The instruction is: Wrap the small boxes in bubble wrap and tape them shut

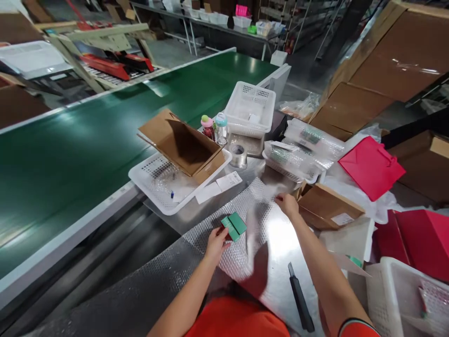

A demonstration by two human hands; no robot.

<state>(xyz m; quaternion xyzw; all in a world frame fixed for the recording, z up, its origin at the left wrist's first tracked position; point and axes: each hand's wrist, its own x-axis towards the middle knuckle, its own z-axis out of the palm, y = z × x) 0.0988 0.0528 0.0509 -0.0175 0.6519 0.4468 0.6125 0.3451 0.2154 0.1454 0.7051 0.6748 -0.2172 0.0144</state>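
Note:
Just left of the table's middle, my left hand [216, 242] grips a small flat green box [234, 225] between thumb and fingers. Beneath it lies a sheet of bubble wrap [235, 259], spread over the metal tabletop [280, 243] and trailing to the lower left. My right hand [288, 205] is farther right, its fingers pinched at the raised edge of the bubble wrap, which is smeared by motion there. A black utility knife [300, 298] with its blade out rests near my right forearm.
An open cardboard box [184, 145] sits in a white basket [168, 206], near a tape roll [239, 156] and paper slips [219, 186]. A green conveyor [87, 135] runs behind. Bubble-wrapped packages [294, 159], a brown box [329, 206] and a red bag [372, 168] crowd the right.

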